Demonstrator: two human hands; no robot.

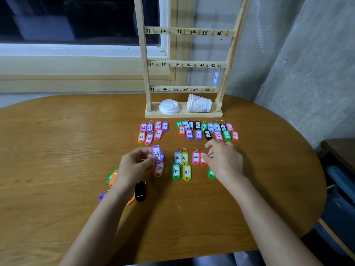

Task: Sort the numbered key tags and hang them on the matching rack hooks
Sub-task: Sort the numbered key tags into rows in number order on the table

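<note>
My left hand (134, 164) pinches a purple tag marked 44 (156, 153) just above the table. My right hand (223, 160) rests over a red tag (203, 159), its fingers curled at the tag's ring; its grip is unclear. A pink tag 44 (196, 157) lies just left of it. Blue 40 (177, 158), yellow 41 (184, 157), green 40 (176, 171) and yellow 41 (186, 172) lie between my hands. An orange 38 (159, 168) sits below the purple tag. The wooden rack (189, 64) stands behind, with a blue tag 42 (216, 77) hanging on its hook.
Two rows of tags numbered 25 to 28 (152, 131) and 29 to 37 (208, 130) lie before the rack base. A white lid (169, 106) and a tipped paper cup (198, 103) rest on the base. Loose tags, one black (140, 191), lie near my left wrist.
</note>
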